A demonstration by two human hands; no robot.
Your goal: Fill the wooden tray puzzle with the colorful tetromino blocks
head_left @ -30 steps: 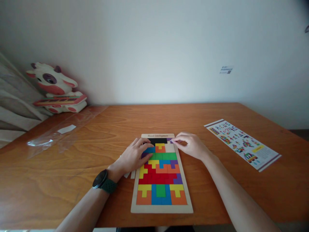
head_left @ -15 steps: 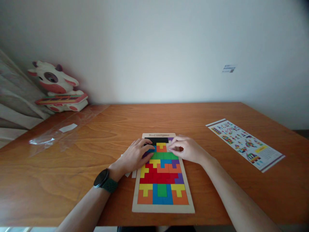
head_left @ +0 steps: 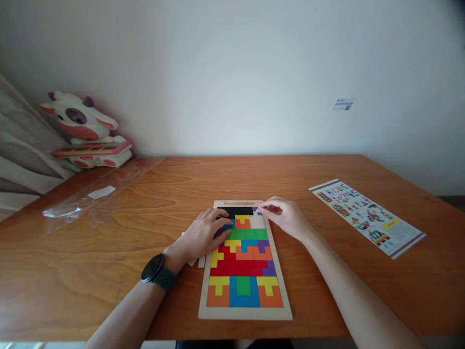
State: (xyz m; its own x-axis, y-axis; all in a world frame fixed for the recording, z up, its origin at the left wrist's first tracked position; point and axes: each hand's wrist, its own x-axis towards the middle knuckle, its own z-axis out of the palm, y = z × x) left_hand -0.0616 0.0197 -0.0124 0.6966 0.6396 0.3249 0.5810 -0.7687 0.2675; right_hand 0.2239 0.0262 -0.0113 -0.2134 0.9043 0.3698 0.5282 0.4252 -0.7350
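Note:
A wooden tray puzzle (head_left: pixel 245 313) lies in front of me, filled with red, green, yellow, blue, orange and purple block-shaped pieces. My left hand (head_left: pixel 204 233) rests over its upper left side, fingers spread, touching the pieces there and covering some. At the upper right corner, my right hand (head_left: pixel 285 216) pinches thumb and finger at a purple puzzle piece (head_left: pixel 255 210); a pale edge shows by the fingertips. Left of that piece is a long black piece (head_left: pixel 240 211). Below the right fingertips, the tray's pale base shows beside an orange piece (head_left: pixel 243 224).
A printed pattern sheet (head_left: pixel 366 218) lies on the table (head_left: pixel 163 300) to the right. Clear plastic wrapping (head_left: pixel 72 211) with a white slip (head_left: pixel 102 192) is at the left. Behind it a toy cow with a keyboard (head_left: pixel 92 131) stands near the wall (head_left: pixel 232 87).
My right hand has moved up and slightly right, from the pale gap to the purple piece in the corner. More of the tray's base now shows. My left hand stays put.

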